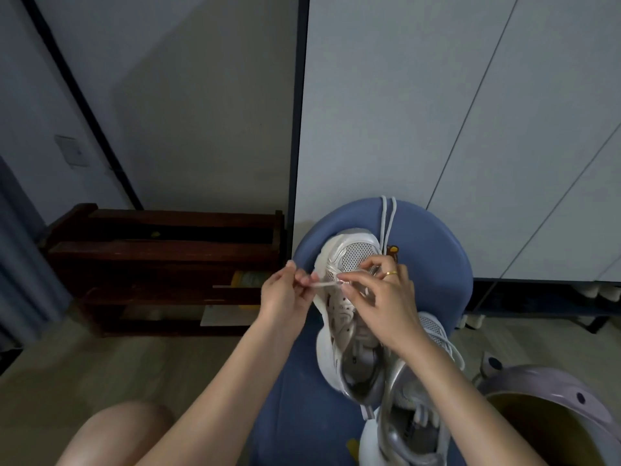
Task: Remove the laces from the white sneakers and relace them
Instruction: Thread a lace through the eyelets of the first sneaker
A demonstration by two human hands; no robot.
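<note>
Sneaker (349,297) on stool (437,250); both hands pinch lace (324,284); no writing legible

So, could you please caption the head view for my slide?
Both hands, left and right, pinch a lace at a white sneaker.

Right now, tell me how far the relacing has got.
Early. The near sneaker shows bare eyelets; left hand pinches a lace end at the toe-end eyelets, right hand steadying. A loose lace lies beyond. The second sneaker seems still laced.
</note>
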